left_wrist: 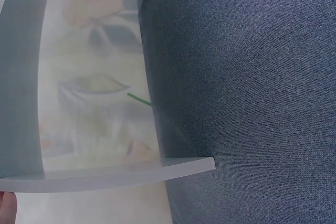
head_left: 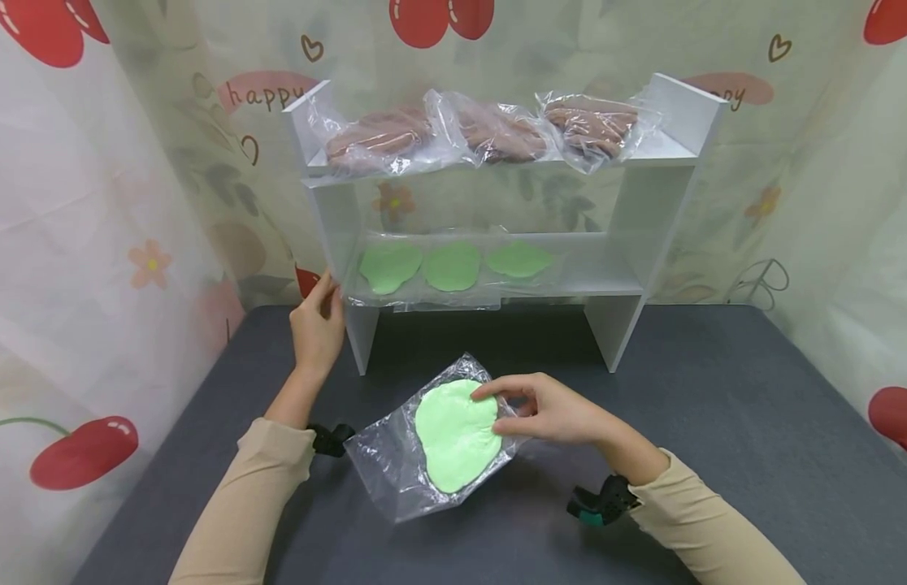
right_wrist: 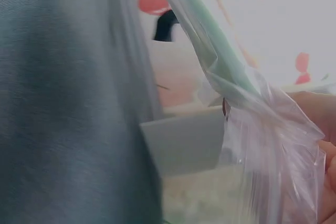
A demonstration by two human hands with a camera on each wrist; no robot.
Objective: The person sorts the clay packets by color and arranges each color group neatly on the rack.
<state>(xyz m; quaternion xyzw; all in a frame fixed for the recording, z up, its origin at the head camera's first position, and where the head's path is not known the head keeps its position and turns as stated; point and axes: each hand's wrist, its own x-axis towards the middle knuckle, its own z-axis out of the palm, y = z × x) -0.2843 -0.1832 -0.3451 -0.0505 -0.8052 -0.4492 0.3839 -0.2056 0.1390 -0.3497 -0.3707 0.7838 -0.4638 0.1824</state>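
My right hand (head_left: 552,406) holds a clear plastic bag with a flat light-green piece (head_left: 453,439) in it, above the table. Thumb and fingers pinch the bag's right edge; in the right wrist view the bag (right_wrist: 283,145) is seen edge-on and crumpled. My left hand (head_left: 318,325) pinches the left side panel of a white shelf unit (head_left: 622,227), near its lower board. Only a fingertip (left_wrist: 7,208) of it shows in the left wrist view, against the panel. Several similar bagged green pieces (head_left: 452,266) lie side by side on the lower board.
Three clear bags with brown contents (head_left: 497,134) lie on the upper board. The unit stands at the back of a dark grey table (head_left: 739,422). Printed cloth (head_left: 812,162) hangs behind and on both sides. A thin cable (head_left: 768,280) lies at the back right.
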